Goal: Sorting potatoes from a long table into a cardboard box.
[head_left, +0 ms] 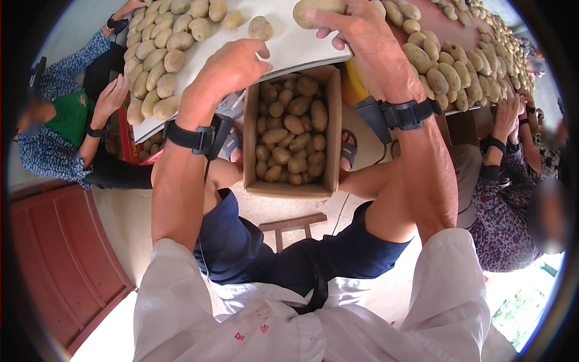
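At one o'clock, right hand [363, 30] around big potato [304, 13]; at eleven, left hand [234, 64], half-wide, near smaller potato [260, 28].

produce workshop: potatoes [449, 76] heaped on table [298, 48], full carton [289, 190], co-workers [508, 214]

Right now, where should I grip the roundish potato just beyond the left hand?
Take the roundish potato around its middle, where its sides bulge. Come from the near side, probably angled slightly from the right: the left hand is just nearer, while another potato lies on the left.
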Tool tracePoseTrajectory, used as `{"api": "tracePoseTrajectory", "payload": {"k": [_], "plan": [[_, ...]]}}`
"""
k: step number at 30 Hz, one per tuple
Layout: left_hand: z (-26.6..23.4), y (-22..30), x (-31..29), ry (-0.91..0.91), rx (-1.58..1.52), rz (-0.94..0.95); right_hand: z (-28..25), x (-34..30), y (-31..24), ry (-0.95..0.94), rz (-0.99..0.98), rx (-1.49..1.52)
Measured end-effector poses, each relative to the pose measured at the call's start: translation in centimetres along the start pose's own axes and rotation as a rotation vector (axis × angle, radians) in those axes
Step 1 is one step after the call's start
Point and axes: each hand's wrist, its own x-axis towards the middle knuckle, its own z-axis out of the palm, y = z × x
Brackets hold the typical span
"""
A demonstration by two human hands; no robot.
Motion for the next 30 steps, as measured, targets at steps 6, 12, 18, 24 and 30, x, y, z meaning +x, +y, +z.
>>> {"api": "tracePoseTrajectory", "payload": {"k": [6,12,18,24,30], "plan": [[-0.8,-1.1,0.9,0.096,-0.053,-0.036,-0.8,0.6,2.7,-0.380,0.146,-0.281],[-1.5,-1.7,1.2,0.094,-0.076,-0.054,0.3,0.2,4.6,-0.718,0.275,-0.379],[-1.5,-2.1,1.2,0.148,-0.113,-0.076,1.7,-0.1,5.9,-0.809,0.322,-0.453],[-1.2,-3.5,1.1,0.168,-0.120,-0.083,4.2,-2.4,9.6,-0.965,0.483,-0.532],[-1.9,-3.9,0.7,0.140,-0.154,-0.096,4.7,-2.6,12.8,-0.926,0.624,-0.593]]}}
